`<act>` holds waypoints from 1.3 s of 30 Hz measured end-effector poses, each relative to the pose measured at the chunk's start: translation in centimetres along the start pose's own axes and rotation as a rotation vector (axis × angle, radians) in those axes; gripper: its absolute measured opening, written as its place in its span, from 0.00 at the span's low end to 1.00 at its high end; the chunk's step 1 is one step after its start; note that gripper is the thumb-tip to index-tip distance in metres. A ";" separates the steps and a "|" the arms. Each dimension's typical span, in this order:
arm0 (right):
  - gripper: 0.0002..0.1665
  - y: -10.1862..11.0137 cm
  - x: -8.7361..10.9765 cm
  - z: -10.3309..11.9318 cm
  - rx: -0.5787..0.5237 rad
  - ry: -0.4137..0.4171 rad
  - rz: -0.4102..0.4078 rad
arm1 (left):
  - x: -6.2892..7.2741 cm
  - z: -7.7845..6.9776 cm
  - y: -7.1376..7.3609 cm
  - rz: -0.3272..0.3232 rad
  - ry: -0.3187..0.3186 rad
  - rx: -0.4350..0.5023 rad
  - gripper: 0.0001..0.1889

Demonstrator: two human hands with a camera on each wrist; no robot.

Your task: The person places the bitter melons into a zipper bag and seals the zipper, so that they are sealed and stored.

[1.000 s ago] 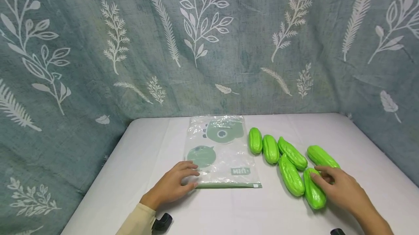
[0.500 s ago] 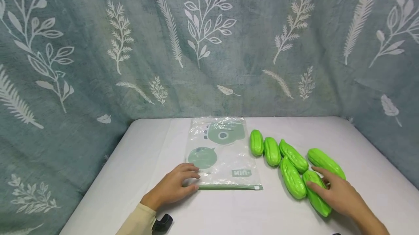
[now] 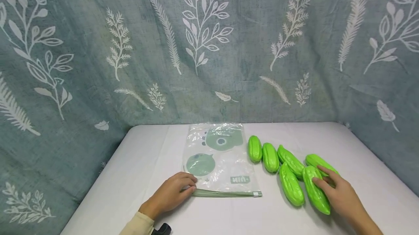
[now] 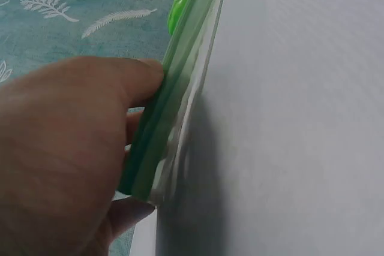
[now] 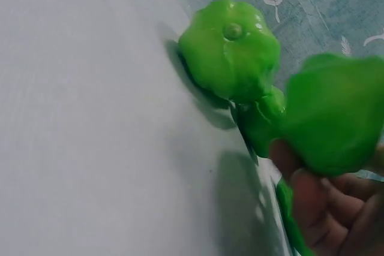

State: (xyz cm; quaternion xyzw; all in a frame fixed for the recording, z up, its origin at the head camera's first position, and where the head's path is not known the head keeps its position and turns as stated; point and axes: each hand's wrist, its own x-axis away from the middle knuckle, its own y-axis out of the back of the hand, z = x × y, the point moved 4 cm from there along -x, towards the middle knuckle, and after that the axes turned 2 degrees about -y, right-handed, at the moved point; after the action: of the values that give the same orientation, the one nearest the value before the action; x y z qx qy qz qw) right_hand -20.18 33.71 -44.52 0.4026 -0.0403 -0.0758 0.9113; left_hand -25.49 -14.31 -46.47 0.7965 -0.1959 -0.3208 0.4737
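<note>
My left hand (image 3: 173, 192) pinches the green slider edge of a clear zip bag (image 3: 226, 169) at its near left corner. In the left wrist view, the thumb lies on one face of the green zip strip (image 4: 171, 97) and the fingers are behind it, with a shadow below the edge. My right hand (image 3: 342, 195) grips a bright green ridged gourd (image 3: 315, 191) between thumb and fingers. Seen from the right wrist, that held gourd (image 5: 333, 112) is raised over the white cloth, its end facing the camera, while another gourd (image 5: 231, 52) lies beyond it.
Several similar gourds (image 3: 291, 186) lie on the white table (image 3: 262, 215) right of the bag, one gourd (image 3: 315, 160) partly behind the right hand. Green pictures are printed on the bag. A leaf-patterned curtain (image 3: 245, 100) closes off the back and sides.
The left hand has closed on the bag's zip edge, which now bends upward at the corner. The right hand has taken hold of the nearest gourd and lifted it. The head view has tilted slightly up.
</note>
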 end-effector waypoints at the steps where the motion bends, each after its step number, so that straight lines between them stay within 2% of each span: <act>1: 0.50 0.1 0.1 0.0 -0.031 -0.015 -0.007 | 0.0 -0.1 0.0 -0.010 -0.012 -0.002 0.07; 6: 0.52 -0.1 0.5 0.0 -0.216 -0.085 -0.020 | -0.1 -0.2 0.1 -0.070 -0.035 -0.019 0.04; 11: 0.49 -0.8 0.7 0.2 -0.307 -0.088 -0.065 | 0.2 -0.1 0.2 -0.104 -0.002 -0.024 0.02; 14: 0.49 -1.1 0.7 0.4 -0.311 -0.091 -0.084 | 0.2 -0.1 0.2 -0.132 -0.017 0.002 0.05; 19: 0.48 -1.2 0.9 0.6 -0.316 -0.071 -0.106 | 0.1 -0.6 0.1 -0.163 -0.093 0.024 0.12; 29: 0.44 -1.3 0.7 1.0 -0.278 -0.011 -0.195 | 0.0 -0.7 -0.5 -0.191 -0.138 -0.086 0.11; 35: 0.43 -1.5 0.5 1.1 -0.295 -0.020 -0.189 | -0.2 -0.9 -0.4 -0.209 -0.159 -0.173 0.19; 39: 0.43 -1.6 0.4 1.1 -0.286 -0.018 -0.176 | -0.3 -1.0 -0.2 -0.238 -0.191 -0.191 0.21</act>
State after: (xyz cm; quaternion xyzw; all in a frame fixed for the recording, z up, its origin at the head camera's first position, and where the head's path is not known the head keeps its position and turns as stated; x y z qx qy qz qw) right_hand -20.14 31.76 -44.96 0.2700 -0.0018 -0.1638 0.9488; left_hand -24.99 -13.43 -46.24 0.7313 -0.1130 -0.4662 0.4849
